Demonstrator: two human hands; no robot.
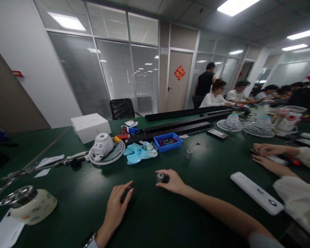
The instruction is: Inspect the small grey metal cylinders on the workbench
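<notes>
Between the thumb and fingers of my right hand (173,182) is a small metal cylinder (160,177), held just over the green table (144,213). Its underside is too dim to tell whether it touches the tabletop. My left hand (116,203) rests to the left with thumb and fingers apart and nothing in them. A second, similar metal cylinder (189,154) stands upright beyond my right hand. Light blue fan blades (135,153) lie past both hands, beside a blue tray (170,146) of thin coloured pieces.
A white fan head (103,146) and a white box (91,127) sit at the left. A patterned pot (37,208) stands near left. Long black rails (175,129) lie across the back. At right are a long white case (257,193) and a co-worker's hands (271,155).
</notes>
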